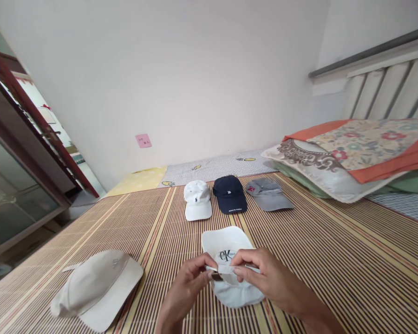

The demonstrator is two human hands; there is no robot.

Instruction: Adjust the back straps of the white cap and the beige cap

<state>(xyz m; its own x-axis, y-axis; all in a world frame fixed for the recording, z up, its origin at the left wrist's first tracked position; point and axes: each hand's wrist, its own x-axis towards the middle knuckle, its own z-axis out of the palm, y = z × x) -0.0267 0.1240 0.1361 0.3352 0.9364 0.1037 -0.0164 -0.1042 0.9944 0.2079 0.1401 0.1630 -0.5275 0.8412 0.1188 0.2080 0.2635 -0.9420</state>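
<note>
Left grip point(191, 279) near right grip point(263, 273), both pinched.

On the mat point(153, 297), three caps point(230, 197) lie behind another cap point(235, 297); pillows point(365, 146), apparently stacked, right.

Caps point(230, 197) beyond hands point(270, 274), open mat point(334, 260) rightward

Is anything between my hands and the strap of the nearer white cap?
Nothing visible. Your left hand and right hand pinch the strap directly; the navy cap lies beyond, out of the way.
</note>
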